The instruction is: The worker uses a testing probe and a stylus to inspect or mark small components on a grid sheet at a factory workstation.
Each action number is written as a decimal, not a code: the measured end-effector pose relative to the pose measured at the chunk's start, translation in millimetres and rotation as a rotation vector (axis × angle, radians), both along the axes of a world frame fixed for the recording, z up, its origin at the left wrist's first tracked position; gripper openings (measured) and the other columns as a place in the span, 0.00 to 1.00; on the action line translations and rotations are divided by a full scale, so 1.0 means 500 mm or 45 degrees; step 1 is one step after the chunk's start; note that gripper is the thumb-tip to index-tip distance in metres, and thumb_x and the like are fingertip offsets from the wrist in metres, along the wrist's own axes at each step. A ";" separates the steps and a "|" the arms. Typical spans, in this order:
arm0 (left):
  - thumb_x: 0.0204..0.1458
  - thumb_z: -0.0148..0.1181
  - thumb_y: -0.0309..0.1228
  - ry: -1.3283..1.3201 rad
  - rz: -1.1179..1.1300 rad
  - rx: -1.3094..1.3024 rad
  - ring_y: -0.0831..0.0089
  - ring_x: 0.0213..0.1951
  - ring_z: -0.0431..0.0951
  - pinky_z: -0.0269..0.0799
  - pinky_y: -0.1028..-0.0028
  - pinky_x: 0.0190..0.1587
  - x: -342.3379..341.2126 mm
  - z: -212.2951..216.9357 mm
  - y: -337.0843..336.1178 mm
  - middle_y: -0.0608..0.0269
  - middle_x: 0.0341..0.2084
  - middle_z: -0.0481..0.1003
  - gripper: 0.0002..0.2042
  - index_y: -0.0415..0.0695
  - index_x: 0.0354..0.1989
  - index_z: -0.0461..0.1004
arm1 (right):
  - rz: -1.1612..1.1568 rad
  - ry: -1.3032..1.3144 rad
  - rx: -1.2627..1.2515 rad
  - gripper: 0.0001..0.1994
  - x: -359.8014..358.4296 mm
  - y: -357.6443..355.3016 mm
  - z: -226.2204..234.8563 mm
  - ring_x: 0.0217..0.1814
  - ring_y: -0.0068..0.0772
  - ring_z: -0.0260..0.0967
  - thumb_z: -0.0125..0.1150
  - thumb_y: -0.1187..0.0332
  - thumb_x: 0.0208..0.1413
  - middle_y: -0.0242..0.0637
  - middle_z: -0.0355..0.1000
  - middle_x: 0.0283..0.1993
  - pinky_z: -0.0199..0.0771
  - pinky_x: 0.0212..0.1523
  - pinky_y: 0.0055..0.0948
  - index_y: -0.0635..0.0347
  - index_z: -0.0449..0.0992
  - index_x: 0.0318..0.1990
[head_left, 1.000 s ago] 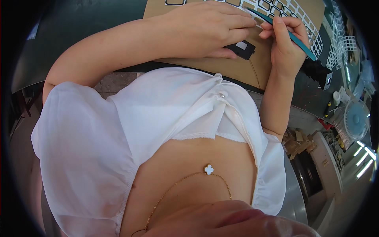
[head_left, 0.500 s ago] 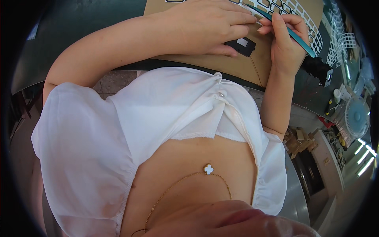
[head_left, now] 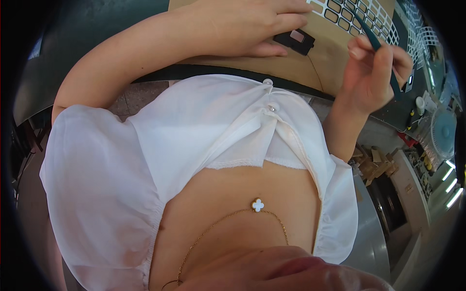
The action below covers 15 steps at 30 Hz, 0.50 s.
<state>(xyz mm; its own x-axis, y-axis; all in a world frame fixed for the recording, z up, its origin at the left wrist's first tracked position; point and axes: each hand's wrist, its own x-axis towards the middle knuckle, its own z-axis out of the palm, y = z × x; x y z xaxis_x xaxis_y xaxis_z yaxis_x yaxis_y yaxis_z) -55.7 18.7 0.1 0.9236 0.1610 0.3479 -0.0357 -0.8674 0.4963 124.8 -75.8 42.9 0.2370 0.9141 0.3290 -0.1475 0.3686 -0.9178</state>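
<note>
My right hand is closed on a pair of dark teal tweezers, slanting up and left. The tweezers' tip is over a white lattice sheet with rows of dark-edged rounded rectangles. My left hand lies over the cardboard, fingers stretched out and thumb apart, nearest to a small flat black part. That part has a pale pinkish rectangle on it and sits partly behind the hand. The upper fingers of the left hand run off the top of the picture.
The dark green tabletop extends to the left. More white lattice sheets lie at far right. Along the right side are a blue-grey fan, a small white round container and, lower down, cardboard boxes.
My right hand has moved right and nearer to me, and the tweezers now stand steeper. My left hand has shifted slightly left and up, uncovering more of the black part.
</note>
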 end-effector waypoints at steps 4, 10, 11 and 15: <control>0.39 0.56 0.37 0.119 0.037 -0.345 0.62 0.43 0.65 0.60 0.71 0.46 -0.007 0.014 -0.007 0.53 0.42 0.64 0.16 0.38 0.32 0.65 | -0.190 -0.120 -0.165 0.07 0.004 -0.075 -0.014 0.20 0.37 0.70 0.50 0.81 0.47 0.48 0.70 0.24 0.71 0.21 0.20 0.64 0.59 0.32; 0.36 0.57 0.36 0.324 0.067 -0.749 0.63 0.42 0.64 0.59 0.71 0.46 -0.001 0.029 -0.006 0.55 0.41 0.64 0.15 0.39 0.30 0.65 | -0.295 -0.150 -0.392 0.07 -0.013 -0.133 -0.047 0.22 0.37 0.71 0.51 0.81 0.47 0.49 0.70 0.24 0.73 0.23 0.22 0.64 0.60 0.33; 0.36 0.57 0.36 0.369 0.075 -0.829 0.64 0.41 0.64 0.59 0.71 0.46 0.000 0.031 -0.006 0.55 0.40 0.64 0.15 0.40 0.30 0.65 | -0.272 -0.143 -0.381 0.07 -0.013 -0.132 -0.048 0.23 0.37 0.71 0.51 0.81 0.47 0.49 0.70 0.25 0.73 0.23 0.22 0.64 0.60 0.33; 0.35 0.58 0.35 0.504 0.110 -1.065 0.64 0.40 0.64 0.58 0.71 0.45 0.001 0.031 -0.004 0.56 0.39 0.64 0.15 0.40 0.29 0.65 | -0.198 -0.123 -0.346 0.07 -0.005 -0.127 -0.054 0.24 0.37 0.72 0.52 0.80 0.47 0.49 0.70 0.25 0.74 0.24 0.23 0.64 0.60 0.32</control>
